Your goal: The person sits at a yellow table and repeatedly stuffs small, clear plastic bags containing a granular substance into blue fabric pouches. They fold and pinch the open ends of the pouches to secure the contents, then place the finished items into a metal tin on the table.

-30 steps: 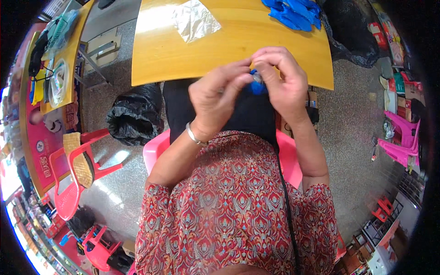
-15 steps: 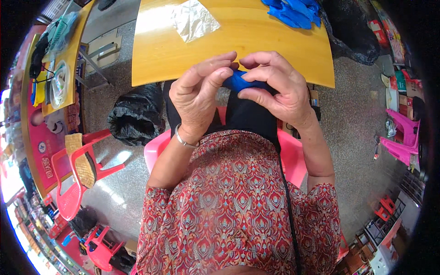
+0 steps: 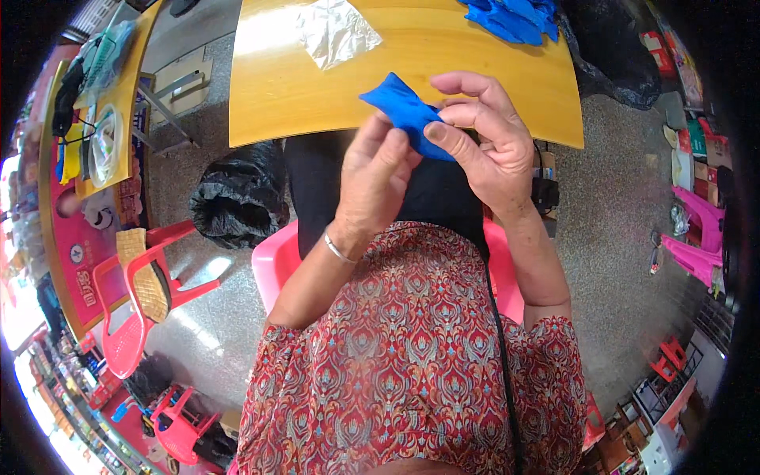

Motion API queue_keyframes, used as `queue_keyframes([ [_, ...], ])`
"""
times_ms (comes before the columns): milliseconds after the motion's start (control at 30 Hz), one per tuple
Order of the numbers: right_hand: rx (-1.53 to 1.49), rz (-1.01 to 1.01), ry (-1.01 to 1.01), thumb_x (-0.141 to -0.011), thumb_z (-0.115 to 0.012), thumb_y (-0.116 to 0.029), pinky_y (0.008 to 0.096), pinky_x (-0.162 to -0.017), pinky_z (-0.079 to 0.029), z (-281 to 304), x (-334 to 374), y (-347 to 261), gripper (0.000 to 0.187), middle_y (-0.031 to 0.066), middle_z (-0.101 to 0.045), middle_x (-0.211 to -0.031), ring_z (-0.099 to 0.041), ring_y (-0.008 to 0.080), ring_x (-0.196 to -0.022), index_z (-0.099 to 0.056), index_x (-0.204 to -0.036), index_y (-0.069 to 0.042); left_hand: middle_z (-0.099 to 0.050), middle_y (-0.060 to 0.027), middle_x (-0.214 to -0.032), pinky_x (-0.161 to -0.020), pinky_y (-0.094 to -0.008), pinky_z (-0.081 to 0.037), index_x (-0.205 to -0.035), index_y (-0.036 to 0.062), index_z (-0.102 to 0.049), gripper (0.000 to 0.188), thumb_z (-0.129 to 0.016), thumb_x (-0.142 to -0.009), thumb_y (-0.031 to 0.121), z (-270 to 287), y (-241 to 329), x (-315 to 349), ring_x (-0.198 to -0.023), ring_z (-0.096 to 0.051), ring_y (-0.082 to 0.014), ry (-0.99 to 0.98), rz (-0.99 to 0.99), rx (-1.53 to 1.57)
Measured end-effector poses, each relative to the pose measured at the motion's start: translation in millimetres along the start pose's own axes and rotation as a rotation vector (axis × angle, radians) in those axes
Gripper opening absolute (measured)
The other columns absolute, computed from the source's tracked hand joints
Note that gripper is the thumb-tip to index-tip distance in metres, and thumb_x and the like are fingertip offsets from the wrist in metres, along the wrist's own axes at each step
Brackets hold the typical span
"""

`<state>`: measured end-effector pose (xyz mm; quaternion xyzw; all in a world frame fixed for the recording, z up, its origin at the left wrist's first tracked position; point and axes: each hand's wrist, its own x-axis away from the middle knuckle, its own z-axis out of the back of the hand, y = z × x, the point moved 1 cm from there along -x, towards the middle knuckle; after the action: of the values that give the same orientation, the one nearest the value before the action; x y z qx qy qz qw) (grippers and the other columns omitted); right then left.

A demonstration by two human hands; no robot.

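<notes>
A small piece of blue cloth [image 3: 405, 108] is stretched between my two hands, just above the near edge of the yellow table. My left hand [image 3: 377, 164] is closed on its lower left side, with thumb and fingers pressed to it. From the right, my right hand [image 3: 489, 141] pinches the cloth's other end with the thumb, its upper fingers loosely bent. One narrow corner of the cloth points up to the far left. More blue cloth pieces [image 3: 518, 20] lie bunched at the table's far right. A clear plastic bag [image 3: 336, 33] rests flat at the table's far middle.
The yellow table [image 3: 293, 95] stands in front of my knees. On the floor to the left sits an open black plastic bag [image 3: 240, 198], near a red plastic chair [image 3: 127, 340]. Another black bag [image 3: 613, 63] hangs beside the table's right edge. Pink stools [image 3: 697, 237] stand far right.
The blue cloth, mostly covered by my fingers before, now shows spread out and raised at its far end. My left hand has moved right and lower along it.
</notes>
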<state>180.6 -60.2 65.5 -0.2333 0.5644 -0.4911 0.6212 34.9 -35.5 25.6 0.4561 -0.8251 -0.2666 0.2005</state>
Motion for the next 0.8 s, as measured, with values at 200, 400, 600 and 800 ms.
queue_keyframes([
  [200, 0.210, 0.037, -0.141, -0.076, -0.075, -0.029, 0.0371, -0.093, -0.042, 5, 3, -7, 0.033, 0.0127, -0.050, -0.131, -0.049, 0.0278, -0.116, -0.069, -0.102, -0.009, -0.057, -0.0154, -0.120, -0.092, -0.0340, -0.048, -0.124, 0.0004, -0.046, 0.038, -0.060, -0.090, 0.012, -6, 12, -1, -0.107, -0.058, -0.0209, 0.006, -0.077, -0.103],
  [400, -0.042, -0.109, -0.308, -0.080, -0.070, -0.039, 0.0389, -0.101, -0.035, 4, 14, -5, 0.054, 0.0178, -0.029, -0.148, -0.041, 0.0300, -0.127, -0.062, -0.117, -0.001, -0.060, -0.0117, -0.113, -0.090, -0.0324, -0.048, -0.117, -0.0008, -0.051, 0.035, -0.065, -0.085, 0.002, -9, 5, 15, -0.102, -0.059, -0.0177, 0.045, -0.028, -0.323],
  [600, -0.264, -0.218, -0.263, -0.084, -0.067, -0.039, 0.0380, -0.107, -0.027, -4, 17, 1, 0.050, 0.0193, -0.030, -0.147, -0.032, 0.0290, -0.134, -0.062, -0.118, -0.003, -0.062, -0.0070, -0.108, -0.089, -0.0303, -0.046, -0.116, -0.0011, -0.053, 0.033, -0.065, -0.086, 0.005, -9, 17, 12, -0.100, -0.058, -0.0144, 0.014, 0.028, -0.244],
  [800, -0.654, -0.312, -0.249, -0.085, -0.066, -0.035, 0.0373, -0.108, -0.025, -12, 28, 11, 0.049, 0.0163, -0.030, -0.147, -0.031, 0.0266, -0.134, -0.059, -0.122, -0.003, -0.064, -0.0069, -0.101, -0.057, -0.0255, -0.052, -0.112, 0.0007, -0.054, 0.025, -0.061, -0.091, 0.013, -2, 10, 14, -0.081, -0.062, -0.0134, 0.049, -0.018, -0.185],
])
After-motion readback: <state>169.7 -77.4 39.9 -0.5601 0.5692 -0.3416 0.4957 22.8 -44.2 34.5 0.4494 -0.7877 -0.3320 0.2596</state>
